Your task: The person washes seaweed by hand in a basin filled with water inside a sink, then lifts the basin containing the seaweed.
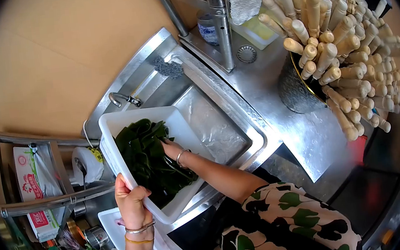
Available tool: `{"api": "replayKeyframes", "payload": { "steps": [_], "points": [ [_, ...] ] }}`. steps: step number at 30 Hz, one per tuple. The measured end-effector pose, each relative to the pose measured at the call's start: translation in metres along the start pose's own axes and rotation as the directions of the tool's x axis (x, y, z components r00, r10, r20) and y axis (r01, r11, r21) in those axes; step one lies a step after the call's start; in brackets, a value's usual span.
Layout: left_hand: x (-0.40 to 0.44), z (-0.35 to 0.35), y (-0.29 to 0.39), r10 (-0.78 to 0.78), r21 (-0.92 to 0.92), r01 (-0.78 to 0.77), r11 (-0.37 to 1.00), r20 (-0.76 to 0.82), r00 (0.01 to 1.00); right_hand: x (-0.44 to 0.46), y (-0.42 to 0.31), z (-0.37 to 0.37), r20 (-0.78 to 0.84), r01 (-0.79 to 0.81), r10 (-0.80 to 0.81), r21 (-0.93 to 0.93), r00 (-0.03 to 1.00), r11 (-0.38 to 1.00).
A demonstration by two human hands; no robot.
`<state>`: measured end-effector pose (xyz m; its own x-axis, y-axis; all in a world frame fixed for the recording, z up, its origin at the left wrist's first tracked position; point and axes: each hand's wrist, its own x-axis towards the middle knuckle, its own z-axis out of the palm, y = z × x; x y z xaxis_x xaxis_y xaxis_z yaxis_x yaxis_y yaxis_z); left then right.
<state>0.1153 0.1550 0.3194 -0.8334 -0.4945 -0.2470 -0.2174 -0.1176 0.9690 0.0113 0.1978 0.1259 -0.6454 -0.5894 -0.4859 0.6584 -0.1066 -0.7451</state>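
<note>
A white rectangular tub (pixel 185 126) rests tilted over the left part of the steel sink (pixel 214 123). Dark green leafy strips, like seaweed, (pixel 144 156) fill its left side. My left hand (pixel 131 200) is closed round the tub's near left rim, thumb on top. My right hand (pixel 172 150) reaches into the tub at the edge of the greens; its fingertips are hidden among them, so what it holds, if anything, cannot be made out.
A faucet (pixel 125 100) and a grey scrubber (pixel 169 68) are behind the tub. At right, a dark bucket (pixel 297 89) holds several wooden-handled sticks (pixel 328 56). A shelf with a box (pixel 31 183) stands left, a second white tray (pixel 112 219) below.
</note>
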Motion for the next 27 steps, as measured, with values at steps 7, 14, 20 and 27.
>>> {"api": "replayKeyframes", "payload": {
  "steps": [7,14,20,27],
  "points": [
    [-0.001,0.006,0.0,0.023,0.022,-0.023,1.0,0.008,1.0,0.007,0.002,-0.001,-0.078,0.016,-0.016,-0.004,0.997,1.0],
    [-0.004,0.01,0.001,0.029,0.024,-0.029,0.999,0.008,1.0,-0.003,-0.006,-0.001,-0.039,0.03,-0.026,0.086,0.999,0.996],
    [-0.007,0.014,0.001,0.036,0.027,-0.036,0.999,0.023,0.999,-0.005,-0.009,-0.004,-0.016,0.047,-0.046,0.079,0.999,0.996],
    [-0.008,0.018,0.002,0.028,-0.002,-0.028,1.0,0.031,0.999,-0.006,-0.007,-0.009,-0.089,0.1,-0.097,0.038,0.991,0.994]
  ]
}}
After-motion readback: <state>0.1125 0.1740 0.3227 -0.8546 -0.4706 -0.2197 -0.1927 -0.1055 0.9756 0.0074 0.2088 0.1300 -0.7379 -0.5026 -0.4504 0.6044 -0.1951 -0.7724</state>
